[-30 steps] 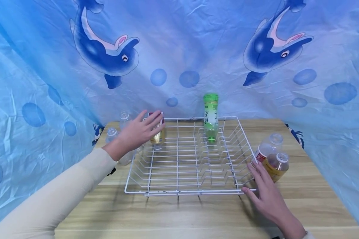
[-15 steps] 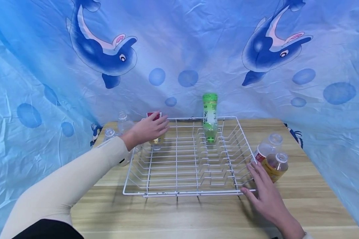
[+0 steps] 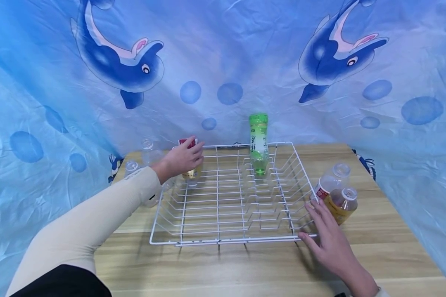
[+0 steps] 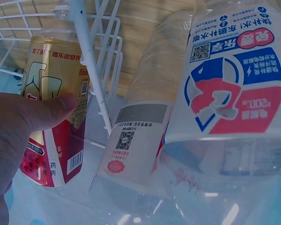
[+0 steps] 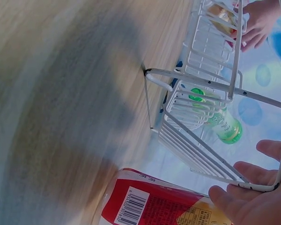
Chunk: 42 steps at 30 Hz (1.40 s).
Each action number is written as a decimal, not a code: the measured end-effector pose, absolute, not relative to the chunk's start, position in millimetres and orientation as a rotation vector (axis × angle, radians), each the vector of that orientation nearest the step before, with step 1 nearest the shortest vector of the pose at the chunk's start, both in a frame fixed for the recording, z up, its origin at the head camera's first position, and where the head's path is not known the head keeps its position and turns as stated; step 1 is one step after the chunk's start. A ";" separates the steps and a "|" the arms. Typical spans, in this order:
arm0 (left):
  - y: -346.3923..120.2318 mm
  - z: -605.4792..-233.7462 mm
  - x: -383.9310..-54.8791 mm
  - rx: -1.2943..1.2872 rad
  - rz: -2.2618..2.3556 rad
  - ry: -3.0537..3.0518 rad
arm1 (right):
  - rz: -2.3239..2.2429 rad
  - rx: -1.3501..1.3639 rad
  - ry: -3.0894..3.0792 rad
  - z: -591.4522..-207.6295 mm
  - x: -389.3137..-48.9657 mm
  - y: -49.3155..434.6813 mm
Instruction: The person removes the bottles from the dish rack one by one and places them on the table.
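My left hand (image 3: 182, 159) grips a plastic bottle with a gold and red label (image 3: 190, 172) at the back left corner of the white wire dish rack (image 3: 245, 239). The bottle stands neck down in the rack; in the left wrist view the thumb lies across its label. My right hand (image 3: 332, 245) rests at the rack's front right corner, fingers extended along the side rim and thumb by the front rim. A green bottle (image 3: 259, 142) stands neck down at the back of the rack, right of centre.
Right of the rack are a clear bottle with a red and white label (image 3: 334, 177) and a gold-labelled bottle (image 3: 341, 208). Several clear bottles (image 3: 148, 152) stand left of it, partly behind the left arm. A blue dolphin-print curtain (image 3: 208, 62) hangs behind the wooden table (image 3: 215, 272).
My left hand has gone from spread fingers over the gold and red bottle to gripping it, and the left forearm has swung inward. The right hand stays at the rack corner.
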<state>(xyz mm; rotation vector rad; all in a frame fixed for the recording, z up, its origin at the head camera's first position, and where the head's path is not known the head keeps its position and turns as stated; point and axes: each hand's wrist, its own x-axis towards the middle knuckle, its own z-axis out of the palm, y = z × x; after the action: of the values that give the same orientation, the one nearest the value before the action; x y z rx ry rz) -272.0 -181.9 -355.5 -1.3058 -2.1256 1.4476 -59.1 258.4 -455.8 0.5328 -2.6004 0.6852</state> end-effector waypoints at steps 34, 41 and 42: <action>-171.0 -361.7 -260.8 -1.162 1.352 -2.363 | 0.703 0.573 -2.574 -457.4 -60.6 259.4; -171.5 -353.0 -245.4 -1.095 1.299 -2.369 | 0.702 0.579 -2.566 -456.9 -59.6 259.9; -171.1 -351.8 -243.4 -1.082 1.279 -2.382 | 0.703 0.578 -2.569 -456.3 -59.4 260.1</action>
<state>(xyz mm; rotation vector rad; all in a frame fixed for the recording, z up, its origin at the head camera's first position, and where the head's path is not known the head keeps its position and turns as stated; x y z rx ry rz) -243.4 -171.1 -351.8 -1.0821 -2.3817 1.2795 -59.4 260.1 -456.3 0.5780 -2.5688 0.7033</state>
